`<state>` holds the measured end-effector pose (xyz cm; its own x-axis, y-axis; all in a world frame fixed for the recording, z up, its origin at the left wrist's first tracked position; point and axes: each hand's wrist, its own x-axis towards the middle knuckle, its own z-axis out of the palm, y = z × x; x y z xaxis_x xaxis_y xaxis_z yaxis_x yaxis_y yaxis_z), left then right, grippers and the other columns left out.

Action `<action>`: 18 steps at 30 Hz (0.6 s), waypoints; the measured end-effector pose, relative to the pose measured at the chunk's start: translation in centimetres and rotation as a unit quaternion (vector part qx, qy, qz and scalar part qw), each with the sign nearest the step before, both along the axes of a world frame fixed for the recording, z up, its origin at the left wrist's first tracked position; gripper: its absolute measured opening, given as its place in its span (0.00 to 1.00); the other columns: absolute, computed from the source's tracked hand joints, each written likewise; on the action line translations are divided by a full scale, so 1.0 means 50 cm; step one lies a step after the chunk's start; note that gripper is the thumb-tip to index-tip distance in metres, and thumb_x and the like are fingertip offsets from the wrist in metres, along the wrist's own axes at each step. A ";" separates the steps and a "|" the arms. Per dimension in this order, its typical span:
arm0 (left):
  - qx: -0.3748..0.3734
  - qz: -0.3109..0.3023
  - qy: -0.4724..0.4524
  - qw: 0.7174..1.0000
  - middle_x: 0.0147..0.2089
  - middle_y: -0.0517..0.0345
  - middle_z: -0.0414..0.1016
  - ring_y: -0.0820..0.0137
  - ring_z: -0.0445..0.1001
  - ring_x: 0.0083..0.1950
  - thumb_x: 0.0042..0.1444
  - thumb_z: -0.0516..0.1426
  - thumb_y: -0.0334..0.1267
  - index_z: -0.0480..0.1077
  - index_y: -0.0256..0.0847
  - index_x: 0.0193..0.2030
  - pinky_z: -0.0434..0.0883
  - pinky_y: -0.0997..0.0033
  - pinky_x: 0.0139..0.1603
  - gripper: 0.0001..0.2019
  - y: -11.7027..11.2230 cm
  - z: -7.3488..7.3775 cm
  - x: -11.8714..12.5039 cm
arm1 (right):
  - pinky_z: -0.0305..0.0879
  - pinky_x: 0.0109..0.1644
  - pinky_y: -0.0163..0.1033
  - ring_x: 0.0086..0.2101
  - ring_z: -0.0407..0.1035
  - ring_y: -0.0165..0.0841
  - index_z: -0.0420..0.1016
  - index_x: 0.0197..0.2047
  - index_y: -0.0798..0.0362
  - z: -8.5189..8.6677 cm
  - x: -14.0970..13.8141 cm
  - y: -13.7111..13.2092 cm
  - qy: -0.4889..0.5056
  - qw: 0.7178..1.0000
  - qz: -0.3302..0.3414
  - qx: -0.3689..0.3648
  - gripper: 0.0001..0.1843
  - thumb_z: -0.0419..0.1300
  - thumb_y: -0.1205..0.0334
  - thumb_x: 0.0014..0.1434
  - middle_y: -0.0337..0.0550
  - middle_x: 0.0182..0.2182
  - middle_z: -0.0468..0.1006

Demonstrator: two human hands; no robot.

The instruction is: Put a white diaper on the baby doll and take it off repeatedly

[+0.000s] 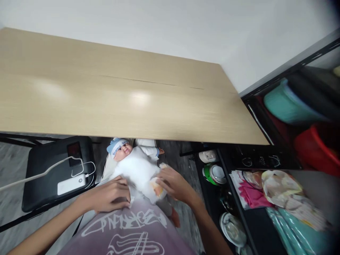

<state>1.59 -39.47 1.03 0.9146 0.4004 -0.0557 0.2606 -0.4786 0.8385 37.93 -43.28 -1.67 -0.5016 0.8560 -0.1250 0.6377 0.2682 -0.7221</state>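
Note:
A baby doll (134, 166) in white clothes and a blue cap lies on my lap, below the front edge of the wooden table (119, 95). My left hand (110, 194) rests curled on the doll's side by the white cloth. On the doll's lower body, at its nappy (157, 187), lies my right hand (174, 184) with fingers bent over it. My pink printed shirt (127, 232) fills the lower middle of the view.
A black chair (53, 170) at left carries a white power bank (71, 185) with cables. At right stands a black shelf rack (265, 156) with cups, bowls, cloths, teal and red tubs. A white wall rises behind the table.

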 end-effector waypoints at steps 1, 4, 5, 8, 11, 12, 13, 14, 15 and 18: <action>0.005 -0.003 -0.003 1.000 0.38 0.58 0.85 0.58 0.81 0.50 0.80 0.60 0.44 0.80 0.49 0.42 0.72 0.58 0.61 0.12 0.004 -0.009 0.011 | 0.75 0.55 0.50 0.44 0.79 0.44 0.86 0.45 0.47 -0.001 0.021 -0.016 -0.007 0.999 -0.030 -0.032 0.24 0.53 0.46 0.84 0.45 0.39 0.86; 0.066 0.004 0.009 0.998 0.33 0.56 0.81 0.59 0.78 0.44 0.85 0.53 0.48 0.78 0.45 0.39 0.71 0.54 0.62 0.22 0.039 -0.045 0.099 | 0.70 0.41 0.45 0.34 0.78 0.42 0.88 0.45 0.47 -0.012 0.063 -0.052 0.011 0.977 -0.123 -0.176 0.38 0.40 0.40 0.85 0.45 0.32 0.85; 0.100 0.011 0.022 0.995 0.35 0.54 0.82 0.58 0.78 0.44 0.85 0.52 0.50 0.79 0.44 0.42 0.71 0.52 0.62 0.21 0.054 -0.058 0.142 | 0.68 0.40 0.44 0.32 0.78 0.41 0.88 0.45 0.47 -0.018 0.067 -0.058 0.018 0.966 -0.143 -0.216 0.39 0.38 0.39 0.85 0.44 0.30 0.84; 0.195 0.000 0.098 0.976 0.57 0.38 0.86 0.48 0.79 0.62 0.75 0.65 0.54 0.81 0.38 0.58 0.70 0.48 0.69 0.20 0.099 -0.097 0.286 | 0.65 0.41 0.43 0.32 0.78 0.41 0.84 0.41 0.47 -0.042 0.048 -0.066 -0.012 0.963 -0.164 -0.213 0.31 0.46 0.41 0.83 0.42 0.30 0.85; 0.190 -0.033 0.209 0.959 0.52 0.40 0.88 0.44 0.81 0.63 0.56 0.77 0.51 0.84 0.40 0.49 0.72 0.48 0.68 0.21 0.125 -0.134 0.392 | 0.59 0.40 0.42 0.34 0.75 0.40 0.79 0.37 0.47 -0.076 0.027 -0.077 -0.057 0.974 -0.169 -0.141 0.23 0.59 0.42 0.78 0.42 0.33 0.85; 0.182 -0.037 0.231 0.955 0.46 0.43 0.88 0.44 0.83 0.60 0.52 0.79 0.50 0.85 0.41 0.44 0.73 0.47 0.66 0.20 0.128 -0.144 0.410 | 0.58 0.39 0.41 0.34 0.74 0.40 0.78 0.36 0.47 -0.091 0.026 -0.086 -0.055 0.973 -0.179 -0.136 0.22 0.61 0.41 0.76 0.41 0.32 0.84; 0.176 -0.037 0.243 0.953 0.42 0.45 0.88 0.44 0.84 0.57 0.49 0.80 0.50 0.84 0.42 0.40 0.74 0.47 0.64 0.19 0.128 -0.151 0.419 | 0.58 0.39 0.41 0.33 0.73 0.39 0.78 0.35 0.47 -0.107 0.028 -0.097 -0.047 0.970 -0.193 -0.139 0.21 0.63 0.41 0.74 0.40 0.31 0.83; 0.174 -0.034 0.251 0.952 0.40 0.46 0.87 0.44 0.85 0.56 0.49 0.80 0.50 0.84 0.43 0.38 0.74 0.47 0.62 0.18 0.126 -0.155 0.420 | 0.58 0.38 0.41 0.32 0.72 0.39 0.78 0.35 0.47 -0.123 0.034 -0.110 -0.036 0.966 -0.209 -0.148 0.20 0.64 0.42 0.72 0.39 0.30 0.81; 0.173 -0.028 0.256 0.951 0.41 0.44 0.88 0.43 0.85 0.55 0.50 0.79 0.51 0.85 0.42 0.40 0.75 0.47 0.60 0.18 0.122 -0.155 0.414 | 0.58 0.38 0.41 0.31 0.71 0.38 0.78 0.35 0.47 -0.141 0.041 -0.125 -0.026 0.961 -0.223 -0.160 0.18 0.65 0.43 0.70 0.38 0.28 0.80; 0.180 0.001 0.241 0.954 0.51 0.38 0.88 0.42 0.84 0.58 0.60 0.73 0.51 0.83 0.38 0.53 0.76 0.47 0.58 0.21 0.102 -0.139 0.377 | 0.60 0.36 0.41 0.29 0.69 0.38 0.80 0.34 0.47 -0.186 0.055 -0.163 0.000 0.946 -0.261 -0.194 0.13 0.66 0.48 0.63 0.36 0.24 0.74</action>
